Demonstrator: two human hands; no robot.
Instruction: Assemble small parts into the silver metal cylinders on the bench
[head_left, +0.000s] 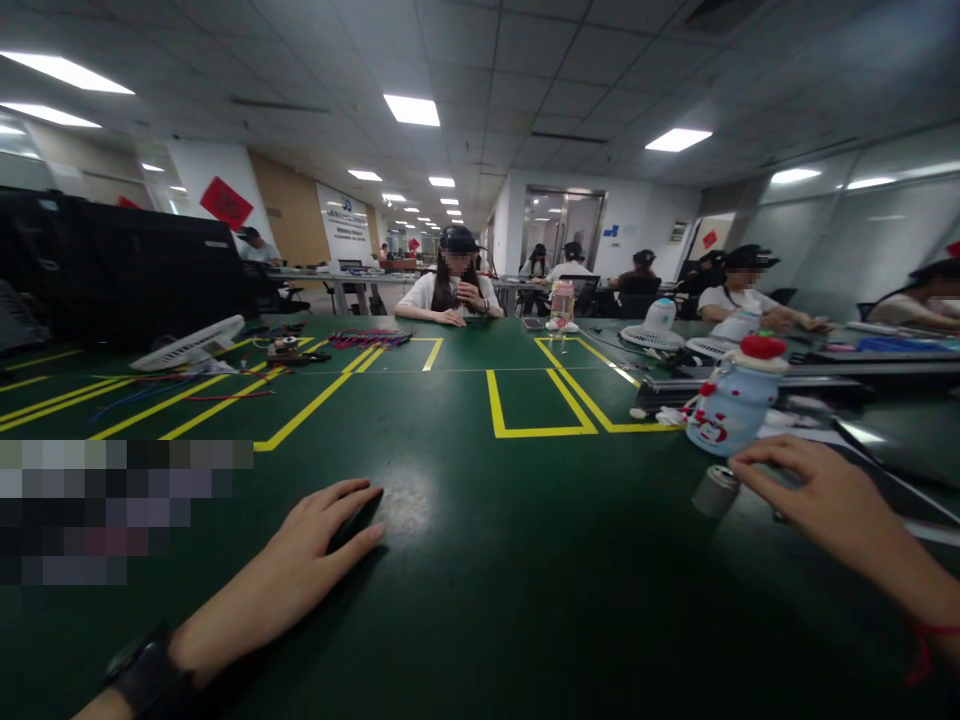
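My left hand (322,545) rests on the green table (465,520) at the lower left, thumb and fingers apart, holding nothing. On the right, my right hand (814,490) is beside a small grey metal cylinder (716,491) standing on the table. Its thumb and index fingertips come together at the cylinder's upper right edge; whether they grip it cannot be made out. Just behind the cylinder stands a light blue bottle (735,400) with a red top.
Yellow tape (544,432) marks the table. White fan parts (191,345), wires (367,338) and a small assembly (289,350) lie at the left. Dark metal rails (667,393) and a pink bottle (562,303) are at the right. A person (454,280) sits opposite.
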